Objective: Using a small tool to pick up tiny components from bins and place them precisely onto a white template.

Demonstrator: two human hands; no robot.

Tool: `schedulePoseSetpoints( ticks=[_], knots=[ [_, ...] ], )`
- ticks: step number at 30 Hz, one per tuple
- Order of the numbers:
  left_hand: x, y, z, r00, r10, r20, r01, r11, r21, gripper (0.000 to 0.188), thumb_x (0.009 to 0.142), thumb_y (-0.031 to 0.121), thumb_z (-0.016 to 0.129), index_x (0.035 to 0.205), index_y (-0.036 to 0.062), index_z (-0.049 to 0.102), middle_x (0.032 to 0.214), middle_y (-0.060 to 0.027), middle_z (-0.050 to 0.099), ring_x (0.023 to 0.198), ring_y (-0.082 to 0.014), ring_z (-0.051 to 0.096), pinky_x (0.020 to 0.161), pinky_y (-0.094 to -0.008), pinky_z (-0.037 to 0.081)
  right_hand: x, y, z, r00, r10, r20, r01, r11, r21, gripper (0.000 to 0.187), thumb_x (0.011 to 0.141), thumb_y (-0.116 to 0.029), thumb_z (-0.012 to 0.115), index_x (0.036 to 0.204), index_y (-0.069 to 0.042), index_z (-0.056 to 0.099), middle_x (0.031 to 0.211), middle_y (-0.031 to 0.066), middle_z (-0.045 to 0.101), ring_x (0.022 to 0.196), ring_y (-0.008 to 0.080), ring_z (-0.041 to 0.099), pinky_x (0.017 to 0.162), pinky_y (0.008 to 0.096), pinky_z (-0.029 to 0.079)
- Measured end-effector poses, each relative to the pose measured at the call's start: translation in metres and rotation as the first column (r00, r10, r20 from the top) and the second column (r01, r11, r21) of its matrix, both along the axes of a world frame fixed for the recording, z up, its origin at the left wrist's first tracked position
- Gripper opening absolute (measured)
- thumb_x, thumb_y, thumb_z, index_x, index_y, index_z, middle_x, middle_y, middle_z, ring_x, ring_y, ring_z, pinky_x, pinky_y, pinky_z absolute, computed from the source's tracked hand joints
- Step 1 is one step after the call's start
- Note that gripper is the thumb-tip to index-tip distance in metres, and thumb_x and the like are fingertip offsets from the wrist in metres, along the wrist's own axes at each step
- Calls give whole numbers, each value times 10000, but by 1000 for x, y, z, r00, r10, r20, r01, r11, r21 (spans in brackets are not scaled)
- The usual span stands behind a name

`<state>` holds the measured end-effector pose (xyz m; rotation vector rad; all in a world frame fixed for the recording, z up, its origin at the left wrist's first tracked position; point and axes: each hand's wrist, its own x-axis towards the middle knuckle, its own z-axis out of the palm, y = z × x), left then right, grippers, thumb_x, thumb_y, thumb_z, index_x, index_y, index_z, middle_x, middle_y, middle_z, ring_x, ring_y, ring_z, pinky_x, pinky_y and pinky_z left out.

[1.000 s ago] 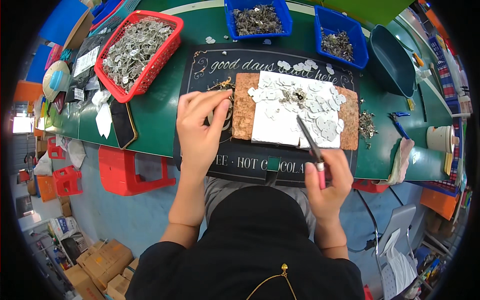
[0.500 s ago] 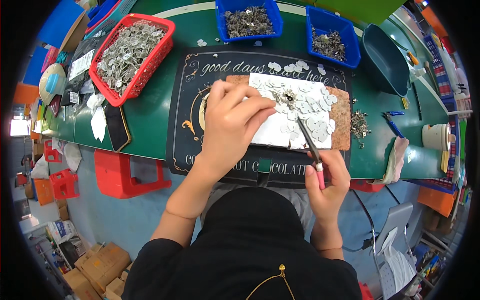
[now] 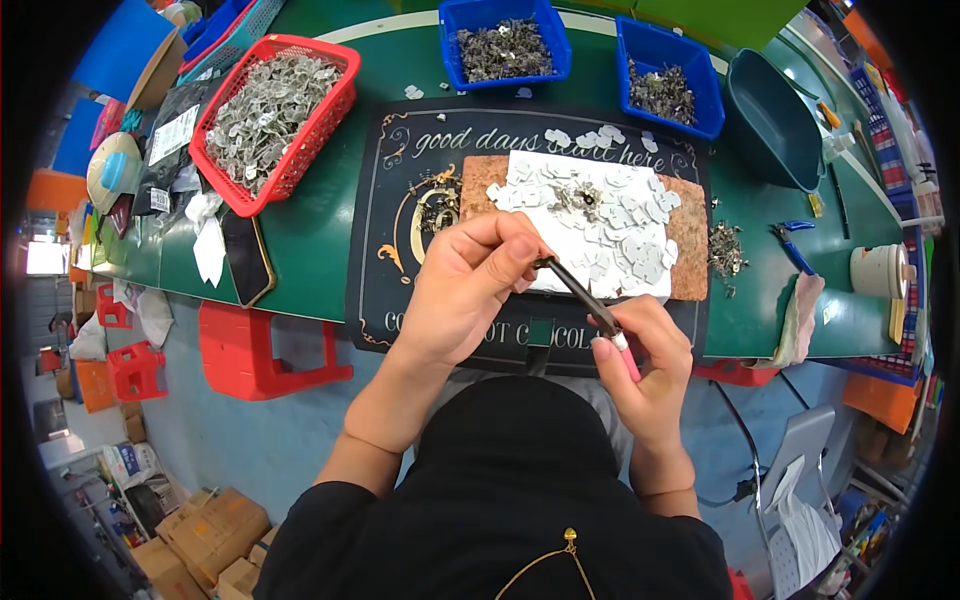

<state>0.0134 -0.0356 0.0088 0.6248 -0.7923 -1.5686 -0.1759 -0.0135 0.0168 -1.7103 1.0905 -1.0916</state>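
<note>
My left hand [image 3: 465,285] is closed in a pinch over the near edge of the white board [image 3: 535,250]. A tiny dark piece [image 3: 543,262] shows at its fingertips, too small to name. My right hand [image 3: 648,360] grips a slim dark pointed tool [image 3: 580,291] with a pink handle, which looks like tweezers. The tool's tip meets the left fingertips. On the board lie many flat white pieces [image 3: 635,238], with a small heap of metal parts [image 3: 580,198] among them. The board rests on a brown slab [image 3: 688,240].
A black printed mat [image 3: 395,170] lies under the slab. Behind it stand blue bins [image 3: 505,55] of metal parts. A red basket [image 3: 270,125] of small pieces is at left, by a phone [image 3: 248,258]. Right are loose metal parts [image 3: 727,248], blue-handled pliers [image 3: 795,245] and a cloth [image 3: 800,318].
The tool's tip has moved left and nearer, from the white pieces to my left fingertips. My left hand has come nearer and turned, uncovering the board's left side.
</note>
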Motion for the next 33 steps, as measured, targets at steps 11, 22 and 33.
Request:
schedulePoseSetpoints(
  ticks=[11, 22, 33],
  knots=[
    [-6, 8, 0, 993, 4, -117, -6, 1000, -15, 182, 871, 103, 579, 997, -28, 594, 964, -84, 603, 851, -146, 574, 761, -252, 466, -2, -2, 1, 974, 120, 191, -172, 944, 282, 176, 794, -97, 594, 870, 60, 615, 712, 36, 539, 588, 65, 436, 517, 186, 304],
    [0, 12, -5, 993, -20, -118, 18, 1000, -18, 253, 862, 149, 592, 1049, -21, 594, 974, -159, 630, 970, -238, 602, 831, -329, 489, 2, 2, -1, 892, 98, 441, -343, 783, 519, 234, 832, -134, 556, 868, 94, 602, 680, 35, 513, 574, 51, 408, 504, 180, 299],
    [-9, 18, -10, 986, 102, -134, -107, 994, -37, 219, 862, 129, 595, 996, -43, 604, 904, -132, 636, 867, -190, 602, 802, -304, 477, 16, 11, -4, 998, 69, 1, -69, 995, 75, 137, 794, -42, 565, 880, 59, 601, 704, 75, 525, 585, 130, 479, 523, 236, 351]
  ],
)
